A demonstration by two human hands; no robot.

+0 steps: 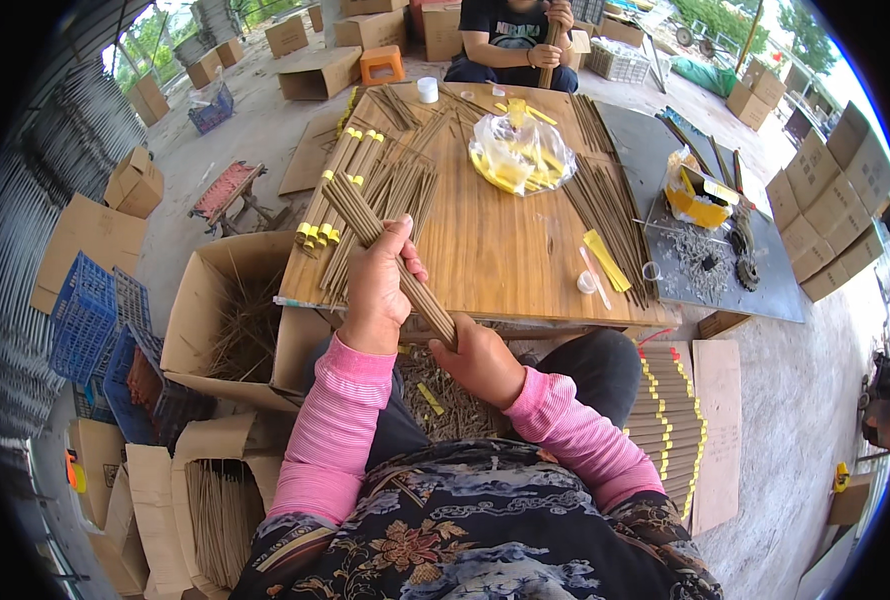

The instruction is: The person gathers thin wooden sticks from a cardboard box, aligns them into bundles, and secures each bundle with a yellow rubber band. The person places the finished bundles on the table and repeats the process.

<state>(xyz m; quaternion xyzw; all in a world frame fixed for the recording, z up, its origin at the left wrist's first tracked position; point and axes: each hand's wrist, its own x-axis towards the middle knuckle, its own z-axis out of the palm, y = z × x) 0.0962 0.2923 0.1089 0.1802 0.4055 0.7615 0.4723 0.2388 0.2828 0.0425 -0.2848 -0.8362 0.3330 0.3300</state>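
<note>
A bundle of thin brown sticks (pixel 358 213) slants across my lap in front of the table edge. My left hand (pixel 380 290) is wrapped round its middle, and my right hand (pixel 480 365) grips the near lower end. No band shows on this bundle. Beyond it on the wooden table (pixel 495 255) lie loose brown sticks (pixel 402 195). To their left rest several bundles with yellow bands (pixel 327 200). A clear plastic bag (pixel 520 155) with yellow strips sits in the table's middle. A flat yellow strip (pixel 607 260) lies near the right edge.
Open cardboard boxes with sticks (pixel 190 330) stand at my left, beside blue crates (pixel 95 310). Banded bundles (pixel 670 420) lie on cardboard at my right. A dark side table (pixel 765 265) holds a yellow box (pixel 700 195). Across the table, a person (pixel 510 45) holds sticks.
</note>
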